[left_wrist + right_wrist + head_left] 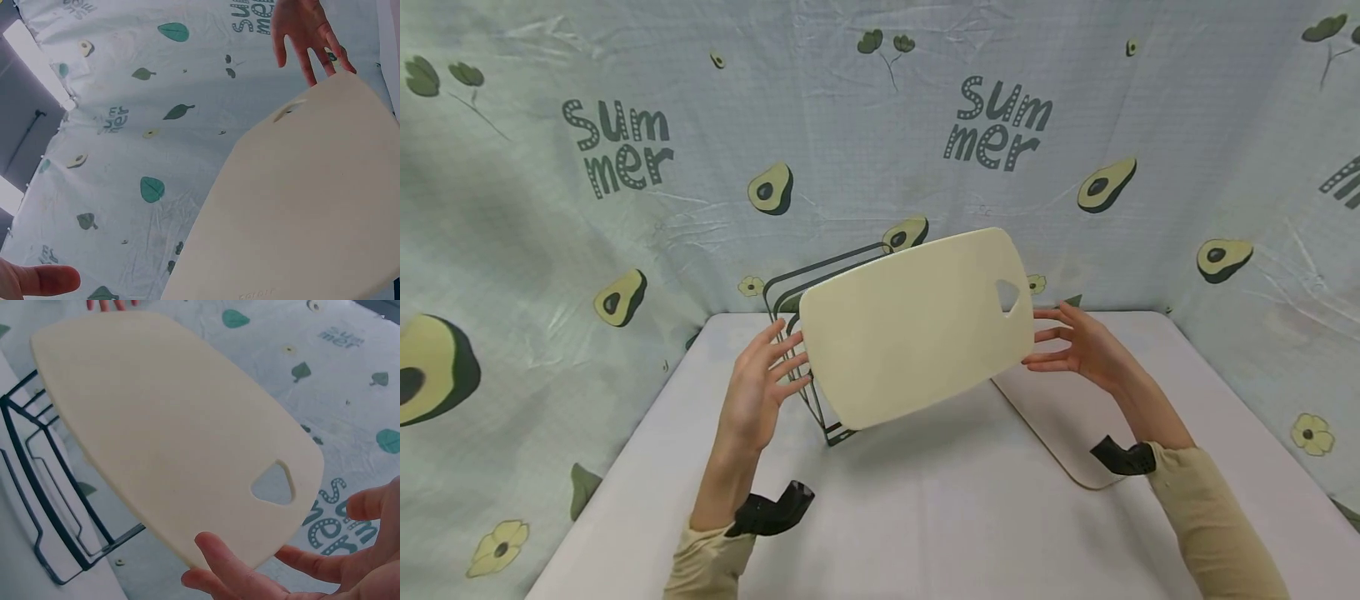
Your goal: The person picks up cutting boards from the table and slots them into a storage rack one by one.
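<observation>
A cream cutting board [917,329] with a triangular handle hole is held up, tilted, between both hands above the table. The left hand [758,383] has spread, fairly straight fingers against the board's left end; its thumb stands apart from the board in the left wrist view. At the other end, near the hole, the right hand [1078,346] touches the edge with extended fingertips, its thumb [369,503] off the board in the right wrist view. Behind the board stands a dark wire rack [820,271], partly hidden by it.
On the right of the white table [917,517] lies another flat, pale board [1067,417] with a brown edge. A cloth printed with avocados and lettering [842,108] hangs around the table's back and sides. Black straps [775,510] sit on both wrists.
</observation>
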Tool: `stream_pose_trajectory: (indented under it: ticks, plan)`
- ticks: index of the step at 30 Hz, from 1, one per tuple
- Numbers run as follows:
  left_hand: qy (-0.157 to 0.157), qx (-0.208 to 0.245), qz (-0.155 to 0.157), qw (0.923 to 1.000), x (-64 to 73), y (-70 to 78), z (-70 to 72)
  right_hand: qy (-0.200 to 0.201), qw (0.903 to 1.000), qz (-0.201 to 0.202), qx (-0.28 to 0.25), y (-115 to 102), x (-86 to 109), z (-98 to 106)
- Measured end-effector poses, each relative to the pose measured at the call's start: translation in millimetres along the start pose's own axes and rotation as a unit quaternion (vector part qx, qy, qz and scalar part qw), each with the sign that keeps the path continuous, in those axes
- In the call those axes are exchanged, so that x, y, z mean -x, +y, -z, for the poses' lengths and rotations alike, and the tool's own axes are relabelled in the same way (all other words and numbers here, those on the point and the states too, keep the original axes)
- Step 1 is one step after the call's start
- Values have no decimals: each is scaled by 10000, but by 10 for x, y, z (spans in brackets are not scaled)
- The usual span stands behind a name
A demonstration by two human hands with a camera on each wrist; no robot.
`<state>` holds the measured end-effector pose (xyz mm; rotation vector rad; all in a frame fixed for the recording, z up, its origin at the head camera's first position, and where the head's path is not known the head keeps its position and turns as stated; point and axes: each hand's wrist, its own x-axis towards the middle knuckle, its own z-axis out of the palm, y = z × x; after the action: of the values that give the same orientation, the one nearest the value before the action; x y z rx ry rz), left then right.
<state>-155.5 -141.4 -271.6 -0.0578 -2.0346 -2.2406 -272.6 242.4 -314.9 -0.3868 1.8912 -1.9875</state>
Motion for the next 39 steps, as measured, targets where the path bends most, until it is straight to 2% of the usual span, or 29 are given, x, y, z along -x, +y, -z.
stream_pose_trajectory:
  ticks: [16,21,30,34,39]
  plan:
    - [299,235,-481,9981,-19,167,138,-181,9994,278,-36,-233,-230,-191]
    - [435,168,-572,9973,-43,213,164,-116,9997,226,-7,-334,-319,-245]
    - [492,239,-796,9953,-124,311,220,39,9997,237,93,-508,-474,-340]
    - [543,343,-925,9936,-160,356,236,205,9992,232,247,-564,-540,-400]
    - [634,500,-1155,9900,-207,404,251,189,9992,268,217,-620,-630,-449]
